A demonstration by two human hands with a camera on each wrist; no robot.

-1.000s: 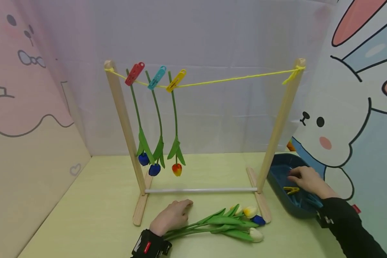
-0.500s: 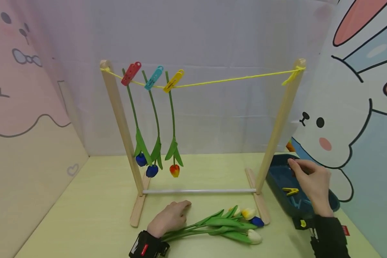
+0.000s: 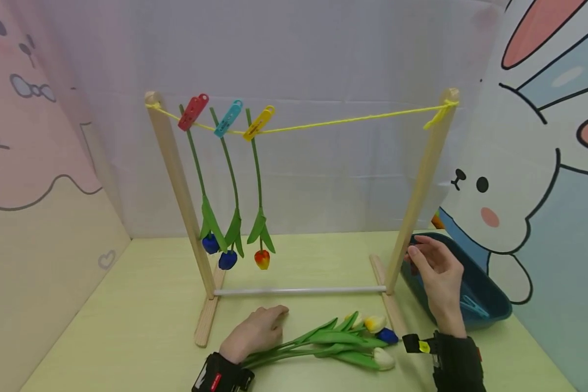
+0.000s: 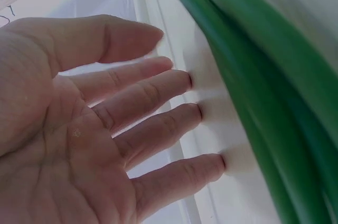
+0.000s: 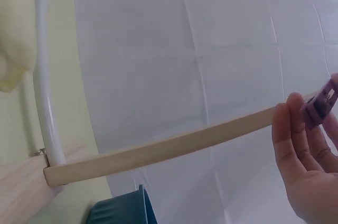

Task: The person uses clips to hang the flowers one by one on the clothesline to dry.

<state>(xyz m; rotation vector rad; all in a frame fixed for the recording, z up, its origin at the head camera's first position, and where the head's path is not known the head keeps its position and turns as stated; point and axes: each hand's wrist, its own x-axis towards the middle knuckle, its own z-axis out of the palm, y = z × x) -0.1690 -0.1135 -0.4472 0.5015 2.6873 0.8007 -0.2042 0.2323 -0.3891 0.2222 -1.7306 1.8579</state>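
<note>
Between the thumb and fingers of my right hand (image 3: 438, 275) is a dark reddish-purple clothespin (image 5: 320, 103), plain in the right wrist view but mostly hidden in the head view. That hand is above the left side of a dark blue basin (image 3: 492, 316), beside the right post. My left hand (image 3: 255, 333) rests on the table by the stems of several artificial tulips (image 3: 340, 340); its fingers are loosely extended and hold nothing, as the left wrist view shows, with green stems (image 4: 259, 97) alongside. Three tulips hang head down from a yellow string, clipped by a red clothespin (image 3: 193, 112), a blue clothespin (image 3: 228, 118) and a yellow clothespin (image 3: 258, 123).
A wooden frame with a left post (image 3: 178, 190) and a right post (image 3: 423, 190) carries the yellow string (image 3: 348, 119). Low down, a white rod (image 3: 299, 291) joins its feet. Inside the basin lies a blue clothespin (image 3: 473, 306). A pale curtain (image 3: 323, 60) hangs behind.
My right hand has come up out of the basin with the clothespin and moved left toward the right post. My left hand stays by the stems. The head view has shifted slightly.
</note>
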